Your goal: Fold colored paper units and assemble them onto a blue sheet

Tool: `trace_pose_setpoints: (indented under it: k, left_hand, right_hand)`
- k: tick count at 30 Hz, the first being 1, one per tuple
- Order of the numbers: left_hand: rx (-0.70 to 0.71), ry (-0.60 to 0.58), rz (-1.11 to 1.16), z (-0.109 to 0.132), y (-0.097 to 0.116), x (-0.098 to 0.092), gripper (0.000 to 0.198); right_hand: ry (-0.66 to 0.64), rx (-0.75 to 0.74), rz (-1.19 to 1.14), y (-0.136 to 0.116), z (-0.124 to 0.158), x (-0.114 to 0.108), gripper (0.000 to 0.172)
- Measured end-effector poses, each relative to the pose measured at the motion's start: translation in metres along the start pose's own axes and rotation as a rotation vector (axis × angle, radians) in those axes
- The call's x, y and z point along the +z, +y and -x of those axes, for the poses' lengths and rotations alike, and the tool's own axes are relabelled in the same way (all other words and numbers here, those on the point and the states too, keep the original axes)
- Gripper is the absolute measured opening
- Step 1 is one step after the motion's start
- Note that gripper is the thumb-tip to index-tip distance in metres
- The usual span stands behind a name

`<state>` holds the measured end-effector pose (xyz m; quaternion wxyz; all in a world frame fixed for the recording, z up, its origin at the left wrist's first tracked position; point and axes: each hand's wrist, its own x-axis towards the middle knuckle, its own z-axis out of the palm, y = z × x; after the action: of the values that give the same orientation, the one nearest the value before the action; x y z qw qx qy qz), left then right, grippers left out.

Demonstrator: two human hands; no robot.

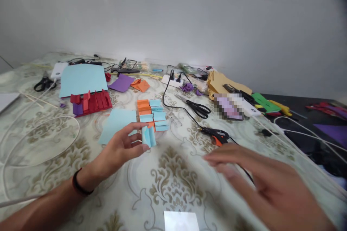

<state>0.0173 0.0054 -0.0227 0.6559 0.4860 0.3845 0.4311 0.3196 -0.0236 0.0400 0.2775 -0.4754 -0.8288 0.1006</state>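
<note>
My left hand (127, 144) pinches a small folded light-blue paper piece (149, 137) between thumb and fingertips. Just behind that piece lie rows of folded orange paper (143, 105) and light-blue paper (159, 115). Over the right front of the table, my right hand (260, 180) is blurred, with its fingers stretched out and nothing visible in them. Beyond its fingertips rests a black glue gun (215, 134) with an orange trigger, its nozzle pointing left. A light-blue sheet (116, 124) lies beside my left hand, partly behind it.
Black-handled scissors (199, 109) lie behind the glue gun. A white power strip (172, 81) has plugs in it. Red folded paper (96, 101), a blue sheet (82, 77) and purple paper (121, 82) lie at the left back. A white cable (78, 130) loops at left. A white card (181, 221) lies in front.
</note>
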Motion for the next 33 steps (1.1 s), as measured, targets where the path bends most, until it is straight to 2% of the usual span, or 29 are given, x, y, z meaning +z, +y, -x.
trace_pose_setpoints:
  k: [1,2,4,6,8,11,14,18,19,21,23,28,29,31,33]
  left_hand:
    - [-0.014,0.001,0.061,-0.001,0.001,-0.001,0.046]
    - [-0.018,-0.002,0.114,-0.001,0.002,-0.001,0.043]
    - [-0.012,-0.017,0.194,-0.002,0.003,0.000,0.039]
    - [-0.011,-0.014,0.250,-0.003,0.004,0.000,0.035]
    - [-0.011,0.010,0.288,-0.004,0.003,0.001,0.033]
    - [-0.016,0.046,0.301,-0.006,-0.002,0.000,0.033]
    - [-0.018,0.073,0.229,-0.006,-0.007,-0.002,0.030]
    - [0.001,0.051,0.040,-0.005,-0.007,-0.002,0.028]
    - [0.011,0.038,0.007,-0.005,-0.006,-0.002,0.027]
    - [0.031,0.023,-0.037,-0.005,-0.004,-0.001,0.024]
    - [0.034,0.017,-0.078,-0.005,-0.001,0.000,0.023]
    - [0.032,-0.012,-0.163,-0.001,0.004,0.002,0.032]
    - [0.037,-0.018,-0.149,0.000,0.004,0.002,0.031]
    - [0.044,-0.012,-0.094,0.000,0.002,0.001,0.028]
    - [0.053,0.019,-0.039,-0.001,-0.001,0.000,0.027]
  right_hand:
    - [0.055,0.125,0.071,0.014,0.002,-0.006,0.028]
    - [0.110,0.310,0.178,0.030,0.003,-0.009,0.030]
    - [0.066,0.610,0.369,0.062,0.006,-0.009,0.036]
    - [-0.075,0.765,0.384,0.090,0.011,-0.002,0.038]
    - [-0.095,0.874,0.316,0.111,0.020,0.009,0.032]
    - [-0.041,0.906,0.223,0.131,0.033,0.023,0.039]
    - [0.008,0.876,0.089,0.140,0.042,0.024,0.027]
    - [0.086,0.848,-0.435,0.137,0.045,0.009,0.019]
    - [0.124,0.840,-0.556,0.134,0.044,0.004,0.013]
    - [0.203,0.819,-0.735,0.124,0.039,-0.001,0.019]
    - [0.159,0.775,-0.832,0.113,0.031,-0.002,0.021]
    - [0.143,0.655,-0.872,0.079,0.006,0.003,0.022]
    - [0.186,0.605,-0.882,0.072,0.001,0.003,0.027]
    - [0.137,0.575,-0.942,0.057,-0.009,0.000,0.035]
    - [0.134,0.580,-0.970,0.046,-0.018,-0.002,0.035]
